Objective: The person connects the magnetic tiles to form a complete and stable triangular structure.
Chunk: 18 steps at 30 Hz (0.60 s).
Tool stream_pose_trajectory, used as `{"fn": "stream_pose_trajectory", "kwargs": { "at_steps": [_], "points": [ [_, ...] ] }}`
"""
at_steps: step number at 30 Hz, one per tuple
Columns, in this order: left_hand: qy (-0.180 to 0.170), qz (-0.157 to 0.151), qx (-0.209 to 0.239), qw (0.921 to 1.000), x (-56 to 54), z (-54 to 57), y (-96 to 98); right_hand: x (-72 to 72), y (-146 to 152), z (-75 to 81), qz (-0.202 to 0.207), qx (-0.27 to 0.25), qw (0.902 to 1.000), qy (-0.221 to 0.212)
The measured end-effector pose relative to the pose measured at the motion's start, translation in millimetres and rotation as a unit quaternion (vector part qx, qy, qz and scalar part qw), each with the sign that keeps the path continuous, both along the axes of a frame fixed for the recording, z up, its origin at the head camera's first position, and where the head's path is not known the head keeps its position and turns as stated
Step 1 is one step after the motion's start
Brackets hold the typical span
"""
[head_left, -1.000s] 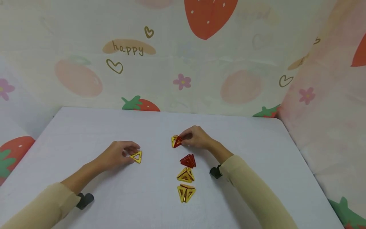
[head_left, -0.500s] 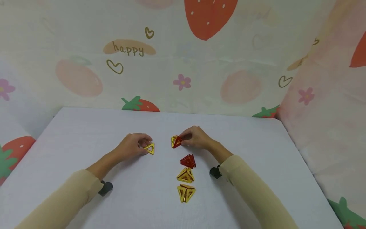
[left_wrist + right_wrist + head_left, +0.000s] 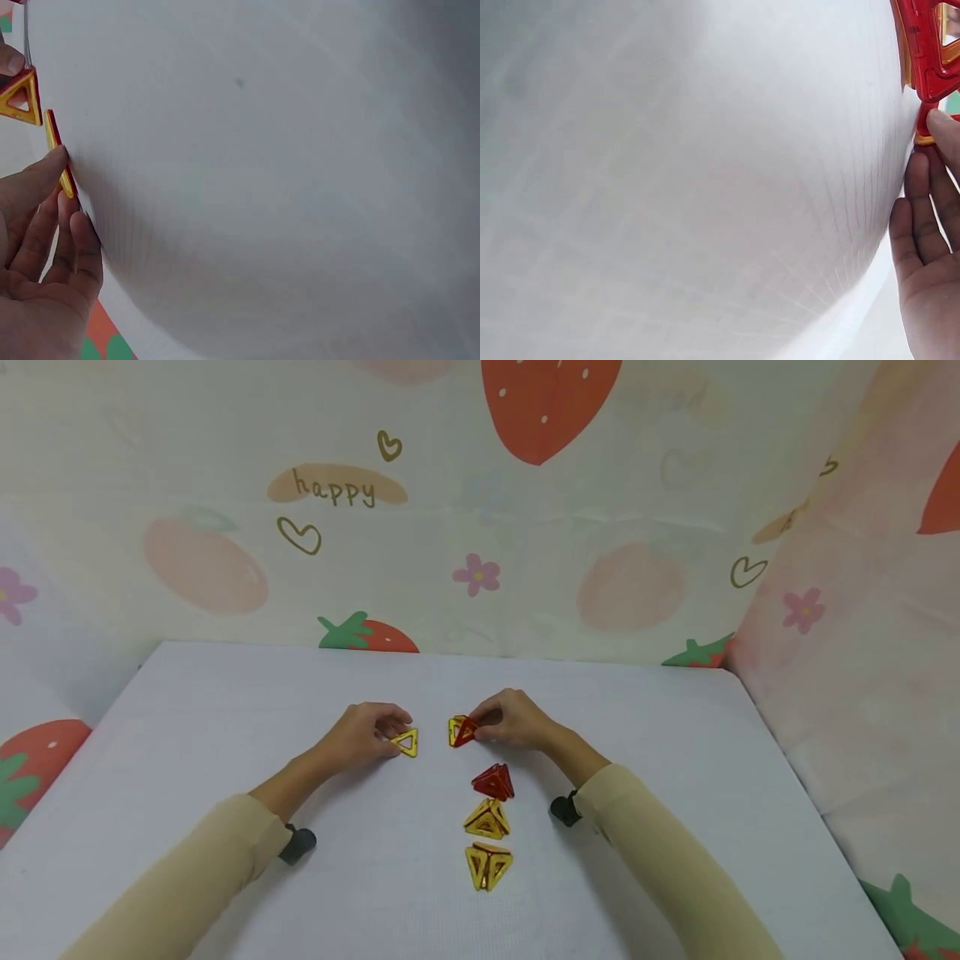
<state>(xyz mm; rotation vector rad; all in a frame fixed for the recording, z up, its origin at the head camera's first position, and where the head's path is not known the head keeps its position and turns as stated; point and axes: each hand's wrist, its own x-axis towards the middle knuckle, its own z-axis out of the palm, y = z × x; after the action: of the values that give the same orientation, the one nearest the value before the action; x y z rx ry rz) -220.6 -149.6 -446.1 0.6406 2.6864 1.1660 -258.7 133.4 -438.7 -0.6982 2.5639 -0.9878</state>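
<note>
My left hand pinches a yellow triangular magnetic tile by one corner, between thumb and fingertips. In the left wrist view this tile shows nearly edge-on, tilted beside a second yellow triangle. My right hand holds a small red-and-yellow tile piece at its right side; the red tile stands large in the right wrist view. A short gap separates the left hand's tile from this piece in the head view.
Nearer the body, in a column below the right hand, lie a red tile pyramid and two yellow pyramids, the upper one and the lower one. A white cloth covers the table; a printed curtain stands behind it.
My left hand has moved right and away from the body with the yellow tile, close to the red-and-yellow piece. The right hand and the pyramids have stayed in place.
</note>
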Motion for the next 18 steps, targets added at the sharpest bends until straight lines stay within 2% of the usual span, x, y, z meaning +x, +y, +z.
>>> {"fn": "stream_pose_trajectory", "kwargs": {
  "at_steps": [7,18],
  "points": [
    [-0.009,0.009,0.002,0.9999,-4.5,-2.7,14.2,-0.5,0.1,-0.3,0.005,0.002,1.0,0.003],
    [0.005,0.01,0.005,0.9999,-9.4,-3.3,31.0,-1.9,1.4,0.2,0.007,-0.003,1.0,-0.002]
  ]
}}
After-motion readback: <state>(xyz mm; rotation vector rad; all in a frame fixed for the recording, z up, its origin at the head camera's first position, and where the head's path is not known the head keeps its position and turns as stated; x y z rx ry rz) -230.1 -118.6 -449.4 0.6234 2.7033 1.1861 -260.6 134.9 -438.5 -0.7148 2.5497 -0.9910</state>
